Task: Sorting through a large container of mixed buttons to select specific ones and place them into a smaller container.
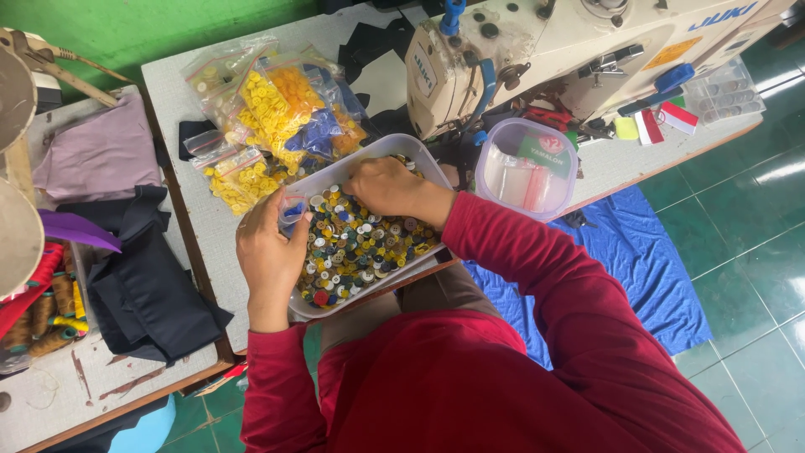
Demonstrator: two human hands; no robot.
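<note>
- Red sleeves fill the near edge of my view, and both forearms run up from them toward the tray [417, 156], a shallow pale rectangular one that sits tilted at the near edge of the grey table [168, 80].
- Mixed buttons [360, 243] cover the tray floor: yellow, green, white, dark and red, all loose, which I judge is why a walled tray is used.
- My left hand [270, 252] stands at the tray's left rim, fingers curled up around a small clear bag [293, 210] with something blue inside. The bag's mouth faces up, probably so pieces can drop in.
- My right hand [384, 186] lies palm down at the far end of the tray, knuckles up, fingertips tucked under into the buttons. They look pinched narrow, but whether they hold a button I cannot tell.
- Far left of the tray, just beside it, lie clear bags of sorted buttons [268, 109], mostly yellow and orange, some blue.
- Right of the tray stands a clear lidded tub [526, 168], and beyond it the cream sewing machine [579, 50].
- Dark folded cloth [147, 285] lies on a separate bench at the left, well apart from the hands.
- Blue sheet [646, 268] lies on the green floor at the right, below the table.
</note>
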